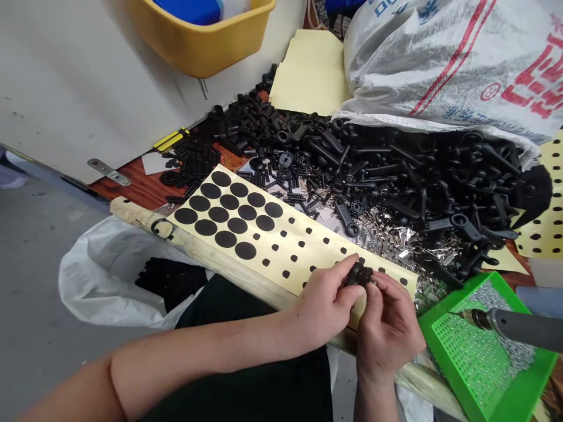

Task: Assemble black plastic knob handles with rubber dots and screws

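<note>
Black molded part | between left hand, right hand; fingers closed (gripping it)

Small black ribbed part, dull and partly hidden, pinched upright between left hand and right hand, over the near right end of a cream sheet of black dots; exact shape unclear behind the fingers.

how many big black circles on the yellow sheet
15 large black circles, in staggered rows at the far-left end of the pale yellow sheet; none look hidden.
</note>
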`<state>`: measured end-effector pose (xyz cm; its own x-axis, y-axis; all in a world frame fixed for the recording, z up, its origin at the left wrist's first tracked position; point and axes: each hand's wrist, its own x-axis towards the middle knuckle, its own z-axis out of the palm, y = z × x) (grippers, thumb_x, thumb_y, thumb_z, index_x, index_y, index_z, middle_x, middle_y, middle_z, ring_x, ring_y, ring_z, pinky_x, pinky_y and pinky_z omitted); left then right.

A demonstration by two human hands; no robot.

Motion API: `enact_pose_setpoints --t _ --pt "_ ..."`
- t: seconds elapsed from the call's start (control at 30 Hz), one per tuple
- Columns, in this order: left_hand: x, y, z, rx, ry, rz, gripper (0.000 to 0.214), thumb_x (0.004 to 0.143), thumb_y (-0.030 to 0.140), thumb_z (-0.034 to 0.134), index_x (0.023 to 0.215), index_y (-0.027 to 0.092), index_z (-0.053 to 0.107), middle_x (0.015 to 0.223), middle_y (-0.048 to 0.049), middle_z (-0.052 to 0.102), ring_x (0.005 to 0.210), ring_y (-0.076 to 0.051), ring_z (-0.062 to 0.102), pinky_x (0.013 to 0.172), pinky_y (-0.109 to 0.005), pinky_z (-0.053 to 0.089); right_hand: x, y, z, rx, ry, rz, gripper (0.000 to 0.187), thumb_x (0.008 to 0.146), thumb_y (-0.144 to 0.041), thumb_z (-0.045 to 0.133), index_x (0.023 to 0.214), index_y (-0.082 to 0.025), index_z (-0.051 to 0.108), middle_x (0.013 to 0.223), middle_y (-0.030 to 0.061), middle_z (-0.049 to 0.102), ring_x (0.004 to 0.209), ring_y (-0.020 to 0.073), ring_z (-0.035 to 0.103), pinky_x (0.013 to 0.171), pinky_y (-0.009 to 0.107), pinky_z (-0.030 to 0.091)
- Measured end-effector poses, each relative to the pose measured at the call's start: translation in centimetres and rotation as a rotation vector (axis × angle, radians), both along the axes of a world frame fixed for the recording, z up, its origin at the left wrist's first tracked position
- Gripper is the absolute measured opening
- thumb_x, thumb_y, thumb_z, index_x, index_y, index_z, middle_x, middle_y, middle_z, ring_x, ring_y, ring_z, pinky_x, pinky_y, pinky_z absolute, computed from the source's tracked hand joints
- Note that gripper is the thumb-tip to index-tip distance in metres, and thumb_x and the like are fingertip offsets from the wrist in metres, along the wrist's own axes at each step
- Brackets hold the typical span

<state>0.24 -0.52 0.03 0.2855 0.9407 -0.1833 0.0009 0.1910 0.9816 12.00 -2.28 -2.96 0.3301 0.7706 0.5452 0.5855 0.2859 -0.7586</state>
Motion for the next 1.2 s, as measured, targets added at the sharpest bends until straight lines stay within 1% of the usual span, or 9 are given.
enact_pose_setpoints --t 0.13,0.23,0.3,0.4,0.47,0.6,0.73,0.97,1.2 --pt "0.1 -0.1 0.0 0.039 0.029 0.034 0.041 0.089 0.028 0.048 0.127 0.013 0.055 0.069 0.0008 0.057 0.061 -0.012 0.051 0.059 -0.023 0.044 -0.1 -0.1 -0.1 -0.006 -0.001 0.004 0.013 0.081 -0.012 0.063 0.093 -0.017 0.068 0.091 0.0064 0.068 0.087 0.0171 0.065 0.085 0.038 0.052" --pt "0.0 -0.1 0.0 0.096 0.080 0.078 0.040 0.091 0.030 0.048 0.126 0.012 0.056 0.069 0.0002 0.060 0.058 -0.012 0.051 0.058 -0.022 0.045 0.1 -0.2 0.2 -0.011 0.005 0.066 0.014 0.080 -0.011 0.063 0.092 -0.017 0.068 0.093 0.0066 0.067 0.089 0.0171 0.065 0.086 0.038 0.052" --pt "-0.2 -0.1 0.0 0.169 0.102 0.103 0.038 0.091 0.026 0.048 0.124 0.011 0.057 0.079 -0.0037 0.066 0.067 -0.014 0.058 0.065 -0.024 0.048 0.4 -0.4 0.6 -0.060 0.100 0.144 0.016 0.079 -0.014 0.065 0.094 -0.017 0.067 0.097 0.0079 0.067 0.094 0.0188 0.064 0.086 0.038 0.053" --pt "-0.5 -0.2 0.1 0.290 0.102 0.109 0.037 0.091 0.023 0.050 0.124 0.009 0.057 0.100 -0.0106 0.070 0.087 -0.018 0.065 0.079 -0.027 0.050 1.3 -0.4 1.0 -0.166 0.362 0.240 0.018 0.083 -0.023 0.063 0.100 -0.019 0.067 0.103 0.0091 0.067 0.098 0.0201 0.065 0.083 0.036 0.055" --pt "-0.6 -0.3 0.2 0.351 0.104 0.078 0.037 0.091 0.022 0.050 0.125 0.009 0.056 0.102 -0.0118 0.071 0.089 -0.020 0.067 0.080 -0.028 0.051 2.2 -0.1 1.1 -0.250 0.488 0.296 0.021 0.086 -0.031 0.060 0.102 -0.020 0.068 0.103 0.0093 0.069 0.094 0.0201 0.067 0.080 0.035 0.055" --pt "-0.6 -0.6 0.6 0.455 0.129 0.032 0.036 0.091 0.018 0.046 0.125 0.011 0.055 0.103 -0.0125 0.071 0.091 -0.021 0.067 0.082 -0.030 0.053 3.6 0.7 1.3 -0.437 0.501 0.428 0.026 0.080 -0.039 0.068 0.097 -0.021 0.071 0.094 0.0090 0.073 0.084 0.0205 0.070 0.071 0.032 0.057" --pt "-0.6 -0.8 0.9 0.538 0.153 0.010 0.037 0.091 0.015 0.044 0.126 0.011 0.053 0.106 -0.0142 0.070 0.095 -0.022 0.067 0.085 -0.032 0.053 3.8 1.2 1.7 -0.429 0.562 0.516 0.027 0.075 -0.042 0.072 0.093 -0.022 0.072 0.085 0.0069 0.074 0.073 0.0191 0.070 0.065 0.030 0.056" --pt "-0.7 -1.0 1.1 0.630 0.246 -0.048 0.041 0.091 0.016 0.039 0.130 0.007 0.048 0.104 -0.0162 0.069 0.096 -0.025 0.067 0.085 -0.038 0.054 3.9 1.5 1.5 -0.445 0.613 0.559 0.026 0.071 -0.040 0.075 0.088 -0.020 0.071 0.076 0.0043 0.071 0.063 0.0165 0.066 0.059 0.028 0.054" --pt "-0.3 -1.2 0.6 0.653 0.331 -0.010 0.042 0.090 0.018 0.040 0.129 0.006 0.048 0.096 -0.0165 0.071 0.085 -0.025 0.069 0.077 -0.039 0.055 3.2 1.3 1.7 -0.467 0.633 0.520 0.028 0.070 -0.041 0.074 0.086 -0.018 0.070 0.075 0.0043 0.069 0.063 0.0162 0.064 0.058 0.027 0.053"
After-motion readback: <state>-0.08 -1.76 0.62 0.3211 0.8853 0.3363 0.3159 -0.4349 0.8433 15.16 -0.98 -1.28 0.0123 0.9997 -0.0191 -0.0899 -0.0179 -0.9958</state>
